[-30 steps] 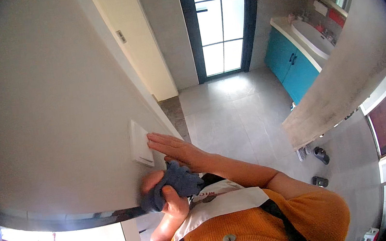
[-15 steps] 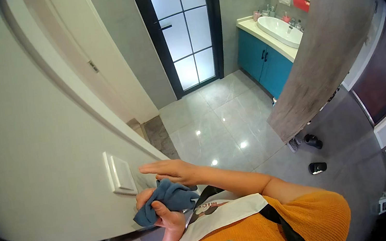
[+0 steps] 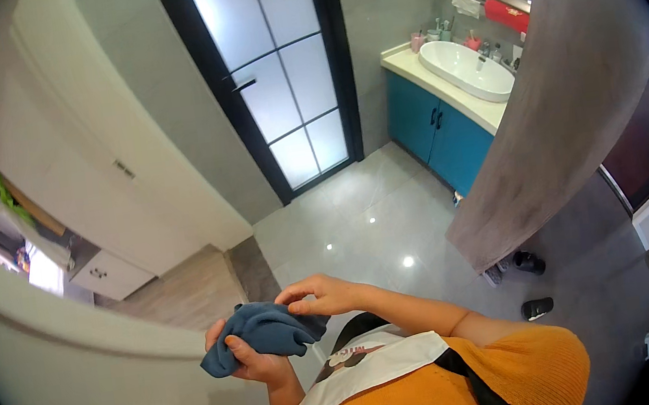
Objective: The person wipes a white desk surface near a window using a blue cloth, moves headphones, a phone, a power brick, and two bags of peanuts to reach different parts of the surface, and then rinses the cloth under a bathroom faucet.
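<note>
Both hands [image 3: 278,348] now bunch the blue cloth [image 3: 264,333] off the wall

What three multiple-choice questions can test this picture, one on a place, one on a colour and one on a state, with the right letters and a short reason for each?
1. Where is the white sink?
A. at the upper right, on the blue cabinet
B. at the lower left, under the wall switch
C. in the middle of the floor

2. What colour is the cloth?
A. red
B. blue
C. white

3. How is the cloth held?
A. it lies flat on the floor
B. it hangs on the door
C. it is bunched up in the left hand, and the right hand pinches its top

Answers:
1 A: the sink sits in the counter above the blue cabinet.
2 B: the cloth is dusty blue.
3 C: the left hand grips the crumpled cloth while the right hand touches its upper edge.
</note>
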A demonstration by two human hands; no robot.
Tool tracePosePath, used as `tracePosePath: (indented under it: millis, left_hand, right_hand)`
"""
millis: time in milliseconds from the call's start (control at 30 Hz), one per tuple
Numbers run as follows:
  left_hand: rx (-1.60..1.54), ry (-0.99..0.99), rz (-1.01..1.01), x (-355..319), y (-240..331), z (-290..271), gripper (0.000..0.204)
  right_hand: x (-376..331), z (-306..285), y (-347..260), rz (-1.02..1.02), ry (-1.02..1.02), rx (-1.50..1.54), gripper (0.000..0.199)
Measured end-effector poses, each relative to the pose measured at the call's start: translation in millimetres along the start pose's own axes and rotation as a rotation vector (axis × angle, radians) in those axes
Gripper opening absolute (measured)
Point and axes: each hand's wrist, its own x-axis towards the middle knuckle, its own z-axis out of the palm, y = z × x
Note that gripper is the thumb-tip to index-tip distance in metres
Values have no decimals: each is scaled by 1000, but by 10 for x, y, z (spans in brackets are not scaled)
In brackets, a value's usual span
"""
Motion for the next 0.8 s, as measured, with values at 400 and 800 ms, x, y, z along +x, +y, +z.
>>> tracePosePath:
  millis: [400, 800]
  left_hand:
    - [-30, -276, -63, 116, -1670, 2548, 30]
    - [-273, -566, -444, 376, -3572, 5388, 27]
  right_hand:
    - [69, -2942, 330, 144, 312, -11, 22]
    - [63, -5834, 853, 202, 747, -125, 26]
